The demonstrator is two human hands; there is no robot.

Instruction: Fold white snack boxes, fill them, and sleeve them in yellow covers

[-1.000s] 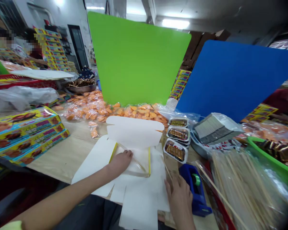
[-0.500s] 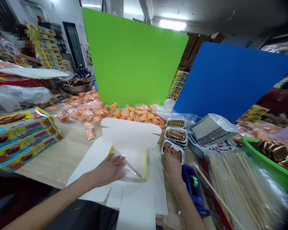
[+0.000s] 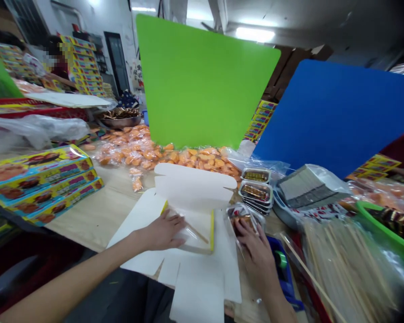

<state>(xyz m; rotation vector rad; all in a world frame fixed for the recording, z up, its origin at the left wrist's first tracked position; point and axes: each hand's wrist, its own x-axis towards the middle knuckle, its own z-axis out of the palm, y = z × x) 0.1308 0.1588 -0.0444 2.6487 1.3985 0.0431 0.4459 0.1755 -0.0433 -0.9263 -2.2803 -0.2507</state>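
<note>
Foil tray [image 3: 243, 214] sits in the right hand's [image 3: 257, 253] closed grip, while the left hand [image 3: 161, 232] lies spread flat on the white carton [image 3: 193, 186].

1. The flat carton [image 3: 191, 190] lies mid-desk [image 3: 97, 215].
2. A foil tray [image 3: 241, 214] is just right of it, stacked foil trays [image 3: 256, 190] behind.
3. Packed boxes [image 3: 43, 184] stand left; skewers [image 3: 340, 264] right.
4. Wrapped snacks [image 3: 144, 154] pile behind the carton.
</note>
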